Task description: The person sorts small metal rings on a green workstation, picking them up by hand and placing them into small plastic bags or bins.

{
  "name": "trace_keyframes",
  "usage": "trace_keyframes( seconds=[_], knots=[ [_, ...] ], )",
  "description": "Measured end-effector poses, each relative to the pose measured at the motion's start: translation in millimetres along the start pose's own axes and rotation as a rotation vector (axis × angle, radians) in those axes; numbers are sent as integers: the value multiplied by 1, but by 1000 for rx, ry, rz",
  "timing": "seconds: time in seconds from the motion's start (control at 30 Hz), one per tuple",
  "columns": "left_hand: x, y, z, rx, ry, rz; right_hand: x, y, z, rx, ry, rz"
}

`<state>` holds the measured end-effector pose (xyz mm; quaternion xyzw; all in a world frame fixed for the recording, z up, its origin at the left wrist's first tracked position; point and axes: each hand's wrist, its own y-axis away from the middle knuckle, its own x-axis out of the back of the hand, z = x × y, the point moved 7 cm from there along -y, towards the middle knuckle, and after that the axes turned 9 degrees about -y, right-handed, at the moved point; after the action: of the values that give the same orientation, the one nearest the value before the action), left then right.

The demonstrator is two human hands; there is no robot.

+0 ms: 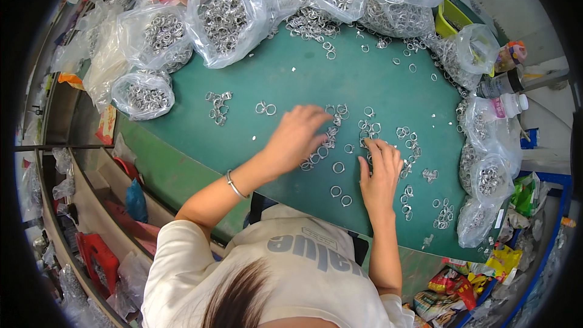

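Observation:
Several silver-coloured rings lie in small groups on a green tabletop [212, 79]. Over a cluster of rings [330, 138] at the middle reaches my left hand [296, 136], slightly blurred, thumb and fingers apart and no ring visible between them. My right hand [381, 173] rests on the table to the right of that cluster. Its fingers are stretched out, the fingertips touching or just over a group of rings [369, 127]. Between the hands and my body are loose single rings [338, 167]. Another group of rings [410, 146] lies right of my right hand.
Clear plastic bags full of rings [223, 21] line the table's far edge, with more ring bags [489, 179] along the right. A yellow-green bin [449, 19] and a plastic bottle [513, 104] stand at the right. To the left are shelves with a red stool [97, 261].

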<state>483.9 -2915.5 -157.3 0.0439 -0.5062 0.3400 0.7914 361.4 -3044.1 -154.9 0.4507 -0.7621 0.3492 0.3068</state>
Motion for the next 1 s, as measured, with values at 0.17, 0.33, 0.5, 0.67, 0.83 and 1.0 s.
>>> trace_keyframes(
  seconds=[0.17, 0.33, 0.5, 0.67, 0.83, 1.0],
  knots=[
    [-21, 13, -3, 126, 206, -124, 11, 4, 17, -15, 61, 98],
    [-19, 8, -7, 295, 433, -213, 4, -23, 12, -61, -82, 106],
    [-8, 6, 0, 98, 95, -178, 0, -37, 14, -24, -58, 139],
    [-6, -20, 15, 18, -20, 14, 10, -24, 13, -155, -292, 171],
    [-31, -32, -9, 75, 115, -80, -19, -7, 34, -572, -1340, -10],
    [-28, -20, -31, 393, 941, -171, -11, -23, 50, -621, -1494, -5]
  ],
)
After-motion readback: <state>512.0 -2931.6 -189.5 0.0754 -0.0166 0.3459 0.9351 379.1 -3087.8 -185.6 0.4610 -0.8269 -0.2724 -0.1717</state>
